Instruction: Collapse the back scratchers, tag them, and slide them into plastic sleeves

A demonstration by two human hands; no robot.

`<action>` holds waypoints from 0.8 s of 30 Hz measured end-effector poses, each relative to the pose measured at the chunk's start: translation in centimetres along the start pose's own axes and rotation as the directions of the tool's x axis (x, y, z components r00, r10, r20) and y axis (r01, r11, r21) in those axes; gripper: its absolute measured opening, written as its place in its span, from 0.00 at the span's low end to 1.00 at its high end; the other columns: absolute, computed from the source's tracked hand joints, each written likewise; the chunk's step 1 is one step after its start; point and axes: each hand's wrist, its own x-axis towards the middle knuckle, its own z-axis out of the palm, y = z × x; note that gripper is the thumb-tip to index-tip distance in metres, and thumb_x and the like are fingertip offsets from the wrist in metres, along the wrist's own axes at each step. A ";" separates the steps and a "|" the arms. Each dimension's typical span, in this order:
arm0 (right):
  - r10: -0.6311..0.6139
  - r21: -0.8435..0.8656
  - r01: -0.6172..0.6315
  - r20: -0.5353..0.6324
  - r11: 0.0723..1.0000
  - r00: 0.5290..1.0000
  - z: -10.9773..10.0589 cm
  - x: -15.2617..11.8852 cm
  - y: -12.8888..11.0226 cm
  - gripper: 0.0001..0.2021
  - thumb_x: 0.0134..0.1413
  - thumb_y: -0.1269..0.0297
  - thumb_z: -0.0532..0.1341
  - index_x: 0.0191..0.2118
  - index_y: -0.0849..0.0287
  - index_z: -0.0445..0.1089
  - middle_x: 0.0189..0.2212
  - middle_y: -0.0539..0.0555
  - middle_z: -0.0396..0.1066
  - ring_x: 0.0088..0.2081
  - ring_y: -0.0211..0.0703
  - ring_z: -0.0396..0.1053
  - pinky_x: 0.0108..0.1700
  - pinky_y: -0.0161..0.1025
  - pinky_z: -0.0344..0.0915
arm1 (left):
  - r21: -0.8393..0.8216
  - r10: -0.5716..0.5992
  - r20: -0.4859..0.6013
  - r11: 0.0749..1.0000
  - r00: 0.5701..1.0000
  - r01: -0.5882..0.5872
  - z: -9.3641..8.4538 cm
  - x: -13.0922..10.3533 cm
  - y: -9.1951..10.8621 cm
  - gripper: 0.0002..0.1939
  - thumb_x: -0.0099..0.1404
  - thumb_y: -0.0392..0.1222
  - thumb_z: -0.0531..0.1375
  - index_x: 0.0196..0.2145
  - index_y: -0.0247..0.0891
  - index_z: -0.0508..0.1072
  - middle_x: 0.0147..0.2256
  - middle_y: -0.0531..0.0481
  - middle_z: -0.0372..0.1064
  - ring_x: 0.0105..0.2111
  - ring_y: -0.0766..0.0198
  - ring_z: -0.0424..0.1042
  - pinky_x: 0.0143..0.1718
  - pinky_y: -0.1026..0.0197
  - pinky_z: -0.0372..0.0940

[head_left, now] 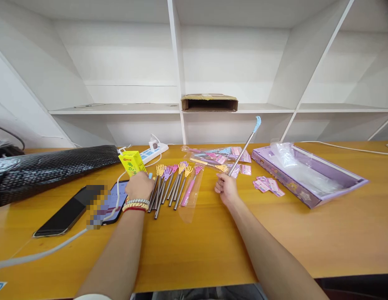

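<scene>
My right hand (227, 188) is closed around the metal shaft of a telescopic back scratcher (243, 152), whose light-blue claw head points up and away. My left hand (139, 186), with bracelets at the wrist, is curled with its back to me. Right behind it leans a yellow drink carton (131, 162). A small light-blue end (150, 176) shows beside its fingers; what these fingers hold is hidden. Between my hands lie several back scratchers (169, 187) with yellow, purple and pink heads and bare metal shafts. A pink-handled back scratcher (189, 189) lies in a clear bag.
Bagged back scratchers (212, 155) lie farther back. Pink cards (268, 186) sit beside a purple display box (309, 175) containing clear plastic. At left are two phones (67, 212), a white cable (50, 252), a power strip (154, 153) and a black wrapped roll (56, 171). A cardboard box (209, 97) rests on the shelf.
</scene>
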 end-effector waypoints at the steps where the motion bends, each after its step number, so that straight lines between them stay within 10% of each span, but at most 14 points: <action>1: 0.000 -0.002 0.000 -0.002 1.000 1.000 0.1 0.0 0.0 0.18 0.36 0.68 0.60 0.22 0.56 0.44 0.10 0.38 0.41 0.11 0.28 0.38 0.13 0.30 0.38 | 0.005 -0.001 0.006 1.000 1.000 0.001 0.0 0.0 0.0 0.18 0.52 0.49 0.55 0.38 0.37 0.72 0.36 0.35 0.69 0.39 0.44 0.68 0.35 0.49 0.63; 19: 0.014 -0.004 -0.014 0.017 1.000 1.000 0.1 -0.1 -0.1 0.18 0.38 0.65 0.61 0.21 0.56 0.45 0.10 0.38 0.41 0.11 0.28 0.38 0.13 0.29 0.39 | -0.021 0.137 -0.056 0.990 0.989 -0.138 -0.5 -0.5 0.8 0.19 0.53 0.47 0.55 0.40 0.33 0.70 0.37 0.35 0.68 0.39 0.44 0.68 0.36 0.50 0.62; 24: 0.073 -0.023 -0.071 0.100 0.997 0.992 0.2 -0.2 -0.2 0.21 0.46 0.48 0.55 0.19 0.57 0.48 0.09 0.41 0.45 0.11 0.30 0.45 0.13 0.31 0.45 | -0.096 0.485 -0.291 0.843 0.825 -0.530 0.2 -4.6 4.4 0.17 0.61 0.50 0.49 0.39 0.35 0.68 0.38 0.41 0.67 0.39 0.54 0.67 0.40 0.55 0.61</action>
